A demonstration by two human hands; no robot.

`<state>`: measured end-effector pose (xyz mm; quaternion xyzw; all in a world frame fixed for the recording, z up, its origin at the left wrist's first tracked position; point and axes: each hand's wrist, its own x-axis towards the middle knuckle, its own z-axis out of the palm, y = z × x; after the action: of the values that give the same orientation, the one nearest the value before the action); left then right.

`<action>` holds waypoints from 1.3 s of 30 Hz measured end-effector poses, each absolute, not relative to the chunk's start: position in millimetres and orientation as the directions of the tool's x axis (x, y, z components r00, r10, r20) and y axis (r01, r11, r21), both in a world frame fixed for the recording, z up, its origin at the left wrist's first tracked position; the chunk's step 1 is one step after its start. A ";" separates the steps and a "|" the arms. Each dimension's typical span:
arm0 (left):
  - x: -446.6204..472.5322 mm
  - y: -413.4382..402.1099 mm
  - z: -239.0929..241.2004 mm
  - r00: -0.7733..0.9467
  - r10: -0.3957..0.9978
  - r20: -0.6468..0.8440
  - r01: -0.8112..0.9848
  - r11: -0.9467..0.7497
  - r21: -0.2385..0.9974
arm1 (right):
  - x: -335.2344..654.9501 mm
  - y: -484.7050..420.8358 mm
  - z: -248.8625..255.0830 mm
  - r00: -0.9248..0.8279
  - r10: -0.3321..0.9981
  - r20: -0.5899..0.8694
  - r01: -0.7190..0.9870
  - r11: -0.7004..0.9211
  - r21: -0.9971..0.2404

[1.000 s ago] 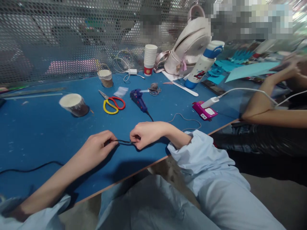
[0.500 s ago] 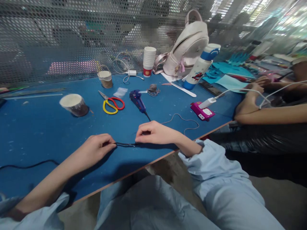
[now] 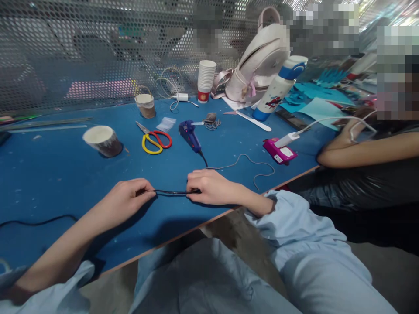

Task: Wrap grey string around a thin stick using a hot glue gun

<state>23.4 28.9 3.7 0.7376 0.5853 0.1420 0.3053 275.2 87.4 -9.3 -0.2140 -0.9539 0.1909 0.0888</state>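
Note:
My left hand (image 3: 129,198) and my right hand (image 3: 209,187) lie low over the blue table (image 3: 49,179), near its front edge. Between them runs a short dark cord (image 3: 172,192), pulled nearly straight. Each hand pinches one end of it with closed fingers. Behind my right hand lies a blue glue gun (image 3: 189,133), its black cable leading toward that hand. Red and yellow scissors (image 3: 153,141) rest left of the glue gun.
A tipped paper cup (image 3: 102,140), a small basket cup (image 3: 145,104), a cup stack (image 3: 206,80), a pink bag (image 3: 258,63), a bottle (image 3: 278,89) and a pink device (image 3: 279,151) stand further back. Another person's arm (image 3: 366,150) rests at right. Mesh wall behind.
My right hand has turned and settled lower on the table, stretching the cord out straighter. The other person's arm at right has shifted.

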 end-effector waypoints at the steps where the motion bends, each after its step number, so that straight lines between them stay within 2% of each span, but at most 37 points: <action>1: 21.9 28.8 4.2 0.275 0.950 -0.145 0.778 -0.131 0.615 | 279.7 87.9 -6.1 -0.903 0.424 0.069 0.367 0.845 -0.388; 8: 28.0 25.5 6.6 0.397 0.907 -0.141 0.753 -0.235 0.614 | 300.9 94.5 11.8 -0.951 0.294 -0.096 0.308 0.863 -0.401; 12: 29.4 27.3 1.8 0.294 0.956 0.002 0.795 -0.245 0.555 | 293.0 99.6 8.5 -0.958 0.254 -0.132 0.285 0.803 -0.523; 17: 32.9 25.7 -0.3 0.193 0.964 0.184 0.852 -0.258 0.456 | 276.6 104.9 2.6 -0.938 0.329 -0.105 0.305 0.645 -0.701; 21: 35.0 22.9 -4.4 0.204 0.954 0.221 0.909 -0.269 0.319 | 269.5 109.8 1.5 -0.904 0.418 -0.089 0.320 0.522 -0.791; 25: 33.3 21.4 -12.6 0.233 0.960 0.158 0.931 -0.267 0.251 | 280.0 108.9 6.6 -0.856 0.518 0.008 0.330 0.557 -0.763; 28: 36.4 20.4 -17.0 0.369 0.927 0.071 0.876 -0.372 0.306 | 295.2 101.1 12.0 -0.890 0.455 0.035 0.292 0.627 -0.722; 31: 43.5 20.0 -19.8 0.489 0.872 0.014 0.816 -0.462 0.347 | 306.7 90.4 11.5 -0.926 0.376 -0.029 0.308 0.710 -0.634; 34: 49.1 21.0 -21.1 0.503 0.864 0.031 0.800 -0.479 0.362 | 310.3 81.4 3.1 -0.898 0.435 -0.061 0.398 0.747 -0.533; 39: 50.7 25.0 -20.4 0.468 0.875 0.123 0.784 -0.475 0.399 | 304.8 73.7 -12.2 -0.845 0.534 0.019 0.462 0.747 -0.477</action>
<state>50.7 25.0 -20.4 0.8443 0.4914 0.1572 0.1446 304.8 73.7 -12.2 -0.2675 -0.9316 0.2339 0.0772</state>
